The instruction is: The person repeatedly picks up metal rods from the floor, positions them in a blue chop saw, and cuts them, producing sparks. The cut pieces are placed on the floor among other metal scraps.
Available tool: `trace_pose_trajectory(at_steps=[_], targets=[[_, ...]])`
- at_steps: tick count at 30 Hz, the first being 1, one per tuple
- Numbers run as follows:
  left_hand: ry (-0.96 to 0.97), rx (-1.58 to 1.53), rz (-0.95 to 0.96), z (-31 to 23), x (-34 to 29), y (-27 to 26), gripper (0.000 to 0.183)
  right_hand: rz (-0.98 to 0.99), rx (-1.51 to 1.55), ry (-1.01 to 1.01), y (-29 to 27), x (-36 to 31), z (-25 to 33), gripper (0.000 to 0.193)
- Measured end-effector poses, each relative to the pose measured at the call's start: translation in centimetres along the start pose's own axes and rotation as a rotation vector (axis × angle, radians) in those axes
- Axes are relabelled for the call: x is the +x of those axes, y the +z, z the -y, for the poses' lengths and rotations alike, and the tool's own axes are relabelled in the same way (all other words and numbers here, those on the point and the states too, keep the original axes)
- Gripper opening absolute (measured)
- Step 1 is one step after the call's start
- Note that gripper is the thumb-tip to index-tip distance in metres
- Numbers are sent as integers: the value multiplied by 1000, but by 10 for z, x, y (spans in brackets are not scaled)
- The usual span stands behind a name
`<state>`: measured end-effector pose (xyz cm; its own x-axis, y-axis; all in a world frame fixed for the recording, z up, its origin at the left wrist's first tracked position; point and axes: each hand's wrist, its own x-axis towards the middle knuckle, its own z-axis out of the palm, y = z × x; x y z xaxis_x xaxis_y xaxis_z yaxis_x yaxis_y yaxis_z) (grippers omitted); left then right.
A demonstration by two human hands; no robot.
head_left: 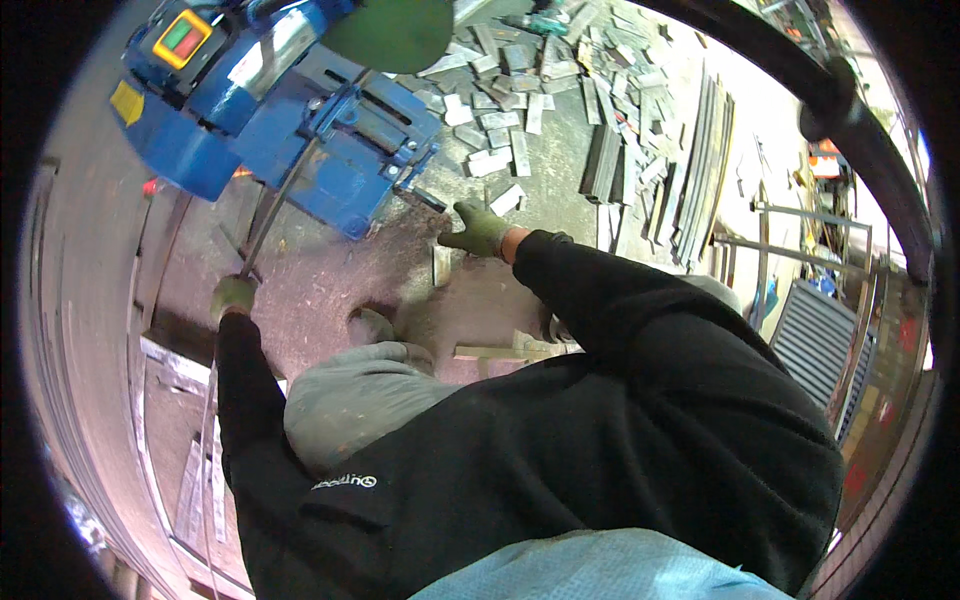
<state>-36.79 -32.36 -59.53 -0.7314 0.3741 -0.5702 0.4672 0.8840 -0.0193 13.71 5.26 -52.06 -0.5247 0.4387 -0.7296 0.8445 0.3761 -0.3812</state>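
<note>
A blue cut-off saw stands on the floor at the upper left, with a red and green switch and a round green guard. A long, narrow metal bar slants from its clamp down toward me. My left hand, in a green glove, is closed around this bar at the left. My right hand, also gloved, is stretched out with fingers apart, just short of the dark clamp handle. Nothing shows in it. A short metal piece is on the floor beside that hand.
Many cut flat metal pieces lie scattered beyond the saw. Long metal bars are stacked at the right, near a metal frame and a ribbed grey panel. A dark curved tube crosses the upper right. More metal lengths lie lower left.
</note>
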Motion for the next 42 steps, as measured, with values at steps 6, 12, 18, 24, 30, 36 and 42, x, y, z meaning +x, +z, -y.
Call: trace_pose_trajectory(at_steps=[6,12,18,24,30,36,42], targets=[[-46,-34,21,-2,-1,0,56,19,81,80,8,54,58,136],[-47,19,46,-5,-1,-8,51,94,316,63,-11,58,59,91],[-96,19,49,-8,-7,-17,51,65,520,188,-35,44,50,64],[-100,34,56,-12,-9,-23,50,126,782,157,-33,41,46,54],[-157,27,35,-16,-8,-18,47,35,167,33,-92,-10,16,97],[-115,114,-130,-19,-33,-30,88,170,78,-130,-183,-155,10,101],[-5,121,-210,-45,-114,-80,96,129,171,-302,-179,-267,3,94]])
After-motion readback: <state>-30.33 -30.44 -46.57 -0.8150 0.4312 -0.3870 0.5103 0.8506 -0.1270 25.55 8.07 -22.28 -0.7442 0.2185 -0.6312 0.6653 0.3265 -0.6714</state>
